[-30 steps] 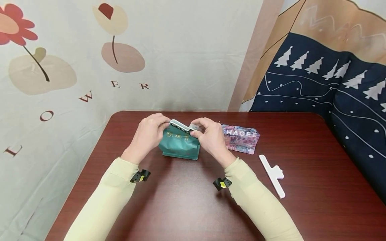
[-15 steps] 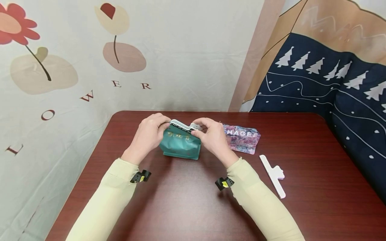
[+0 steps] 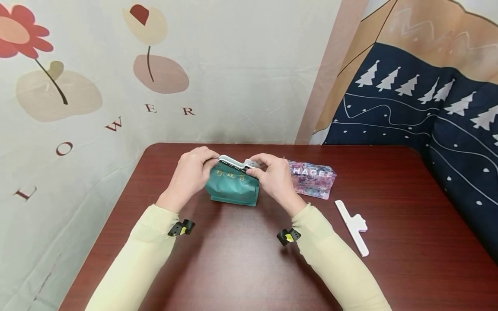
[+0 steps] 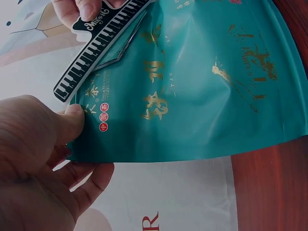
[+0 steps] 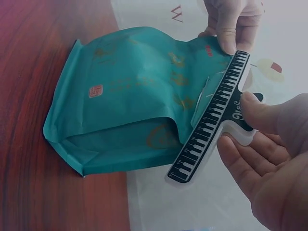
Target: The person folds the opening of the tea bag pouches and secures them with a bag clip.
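A green pouch with gold lettering (image 3: 233, 192) stands on the table. My left hand (image 3: 189, 172) pinches its top corner between thumb and fingers, as the left wrist view shows. Slanting across the pouch's top is a bag clip with a piano-key pattern (image 5: 207, 122). My right hand (image 3: 275, 179) holds that clip by its black "Music" handle, thumb on one side and fingers on the other. In the right wrist view, the clip's upper end lies close to the left thumb. How much of the pouch's edge sits inside the clip cannot be told.
Behind my right hand, a pink and purple pouch (image 3: 313, 180) lies on the brown table (image 3: 233, 268). A white bag clip (image 3: 352, 226) lies to its front right. Printed cloth hangs (image 3: 241, 86) along the table's far edge.
Both hands stay at the pouch's top with the clip in nearly the same place. Only slight shifts of the right hand show.
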Motion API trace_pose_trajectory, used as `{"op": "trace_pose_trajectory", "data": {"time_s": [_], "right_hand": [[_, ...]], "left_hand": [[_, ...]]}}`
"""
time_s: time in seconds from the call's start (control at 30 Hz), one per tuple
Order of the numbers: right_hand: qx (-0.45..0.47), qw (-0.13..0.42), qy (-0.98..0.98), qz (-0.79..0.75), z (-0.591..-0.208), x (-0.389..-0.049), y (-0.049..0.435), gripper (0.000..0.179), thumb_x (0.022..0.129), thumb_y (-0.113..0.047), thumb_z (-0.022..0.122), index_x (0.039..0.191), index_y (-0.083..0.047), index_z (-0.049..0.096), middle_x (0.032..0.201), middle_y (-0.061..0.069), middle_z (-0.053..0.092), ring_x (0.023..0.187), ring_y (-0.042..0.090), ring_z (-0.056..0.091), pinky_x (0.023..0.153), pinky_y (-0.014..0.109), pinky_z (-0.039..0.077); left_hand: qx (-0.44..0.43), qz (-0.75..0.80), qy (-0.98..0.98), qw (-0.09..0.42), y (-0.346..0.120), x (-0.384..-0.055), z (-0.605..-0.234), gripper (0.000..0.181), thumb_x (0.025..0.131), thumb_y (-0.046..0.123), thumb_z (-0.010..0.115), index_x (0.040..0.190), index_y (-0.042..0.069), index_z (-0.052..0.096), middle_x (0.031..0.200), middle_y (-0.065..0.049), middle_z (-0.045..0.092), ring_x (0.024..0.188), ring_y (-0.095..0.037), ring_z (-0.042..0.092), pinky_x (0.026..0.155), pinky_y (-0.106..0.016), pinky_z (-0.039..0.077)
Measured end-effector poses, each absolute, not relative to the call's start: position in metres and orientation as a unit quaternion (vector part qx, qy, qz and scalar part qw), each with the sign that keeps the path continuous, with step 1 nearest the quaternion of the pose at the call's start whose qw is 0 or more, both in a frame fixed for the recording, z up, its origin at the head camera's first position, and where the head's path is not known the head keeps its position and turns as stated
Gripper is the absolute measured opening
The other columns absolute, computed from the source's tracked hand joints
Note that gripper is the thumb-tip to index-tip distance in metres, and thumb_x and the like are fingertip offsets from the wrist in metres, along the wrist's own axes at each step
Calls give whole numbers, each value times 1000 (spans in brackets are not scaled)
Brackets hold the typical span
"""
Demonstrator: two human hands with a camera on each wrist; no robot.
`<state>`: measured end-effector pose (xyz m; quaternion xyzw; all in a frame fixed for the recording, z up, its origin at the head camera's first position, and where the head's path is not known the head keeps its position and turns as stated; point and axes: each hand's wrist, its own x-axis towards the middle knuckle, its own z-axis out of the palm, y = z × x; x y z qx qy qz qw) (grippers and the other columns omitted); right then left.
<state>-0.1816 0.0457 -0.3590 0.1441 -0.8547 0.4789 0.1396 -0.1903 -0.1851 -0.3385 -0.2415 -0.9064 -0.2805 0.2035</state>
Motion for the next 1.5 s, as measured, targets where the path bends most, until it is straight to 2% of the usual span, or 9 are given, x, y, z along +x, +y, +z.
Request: {"op": "trace_pose_trajectory", "data": {"time_s": [0.5,0.8,1.23,1.5], "right_hand": [[143,178,-849,476,-361,-181,41,23,81,-10,87,102,-6,81,88,9,79,72,21,71,66,36,55],[138,150,-848,489,-360,-182,42,24,81,-8,87,104,-5,80,89,10,79,77,22,76,68,35,58],[147,114,-848,496,-357,-182,45,27,82,-10,87,108,-7,79,96,8,79,83,21,77,70,35,60],[175,131,-840,496,-361,-181,47,31,86,-8,83,116,-6,77,104,11,77,84,25,76,75,41,61]], "left_hand": [[-228,-275,-911,204,-182,-191,-339,4,92,-1,73,94,0,76,85,-11,69,70,-26,59,65,-41,46],[-218,-279,-915,194,-181,-190,-340,5,93,1,72,97,1,75,88,-11,69,72,-26,58,66,-40,46],[-217,-285,-915,185,-182,-188,-341,11,94,0,70,105,2,73,96,-11,68,82,-28,57,72,-43,46],[-217,-283,-919,170,-181,-185,-340,27,89,9,80,114,3,72,108,-11,69,95,-31,59,79,-45,49]]}}
